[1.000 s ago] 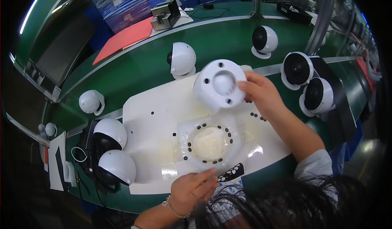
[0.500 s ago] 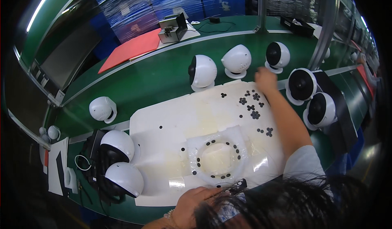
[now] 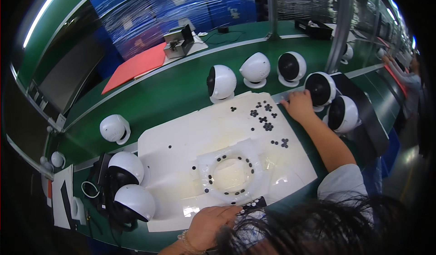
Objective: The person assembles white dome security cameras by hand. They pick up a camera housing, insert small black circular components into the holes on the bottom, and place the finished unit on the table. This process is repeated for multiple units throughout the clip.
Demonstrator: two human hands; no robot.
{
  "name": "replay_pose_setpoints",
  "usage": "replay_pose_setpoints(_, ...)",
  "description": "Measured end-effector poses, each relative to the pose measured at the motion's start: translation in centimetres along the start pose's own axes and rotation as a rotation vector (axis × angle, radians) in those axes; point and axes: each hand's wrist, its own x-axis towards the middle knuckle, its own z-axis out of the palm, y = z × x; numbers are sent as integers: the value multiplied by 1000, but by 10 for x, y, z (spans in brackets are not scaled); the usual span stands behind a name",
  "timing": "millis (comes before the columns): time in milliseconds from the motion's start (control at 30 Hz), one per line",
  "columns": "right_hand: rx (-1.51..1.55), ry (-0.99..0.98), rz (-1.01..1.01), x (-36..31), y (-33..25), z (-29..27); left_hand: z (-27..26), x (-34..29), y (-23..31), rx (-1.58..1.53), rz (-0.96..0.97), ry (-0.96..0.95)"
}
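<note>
My left hand point(image 3: 210, 224) rests at the near edge of a white board point(image 3: 168, 177), fingers stretched out beside a black strip with pale round spots point(image 3: 253, 204). It grips nothing that I can see. Beyond the board's right edge, my right hand point(image 3: 299, 106) is by the metal rail, thumb apart, nothing visible in it. Closest to it is a white round device with a black face point(image 3: 320, 89); contact cannot be made out. On the board lies a translucent ring-shaped sheet point(image 3: 204, 164) dotted with black pads. Small black pads point(image 3: 268, 127) cluster at the board's far right.
Similar white devices stand along the green bench point(image 3: 172, 96), including a pointed-looking one point(image 3: 255, 69). Two more point(image 3: 134, 202) sit left of the board with black cables. A metal box point(image 3: 178, 41), red sheet point(image 3: 136, 67) and black tray point(image 3: 313, 27) lie farther back.
My right hand has drawn nearer and to the right, to beside the black-faced device by the rail. The whole view has shifted slightly. My left hand stays near the board's edge.
</note>
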Motion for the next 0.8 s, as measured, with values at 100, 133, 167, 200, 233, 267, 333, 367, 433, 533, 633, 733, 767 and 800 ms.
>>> replay_pose_setpoints(100,80,176,-18,7,8,24,-5,8,9,57,-15,-27)
replay_pose_setpoints(133,135,117,56,17,6,26,-7,9,12,86,-27,-38)
replay_pose_setpoints(167,190,57,129,28,6,27,-8,11,10,77,-83,-154)
replay_pose_setpoints(200,172,76,192,38,5,36,-10,13,5,64,-147,-265)
replay_pose_setpoints(233,146,98,263,46,9,43,-12,16,0,57,-199,-380)
replay_pose_setpoints(267,119,120,334,54,13,47,-10,16,-4,44,-182,-405)
replay_pose_setpoints(333,97,140,350,57,21,47,-4,12,-9,0,-78,-360)
replay_pose_setpoints(367,83,150,361,56,26,46,-4,12,-12,-25,3,-286)
replay_pose_setpoints(433,-65,5,246,57,25,33,-3,10,-17,-61,168,-138)
replay_pose_setpoints(533,-204,-78,160,47,25,22,-4,2,-17,-85,341,-38)
replay_pose_setpoints(633,-260,-145,137,27,23,5,-20,4,3,-171,275,-34)
replay_pose_setpoints(733,-260,-227,196,12,24,-1,-2,7,-21,-120,201,-207)
replay_pose_setpoints(767,-274,-196,194,6,24,0,7,9,-32,-102,173,-263)
replay_pose_setpoints(800,-287,-160,188,2,22,0,11,11,-38,-80,146,-311)
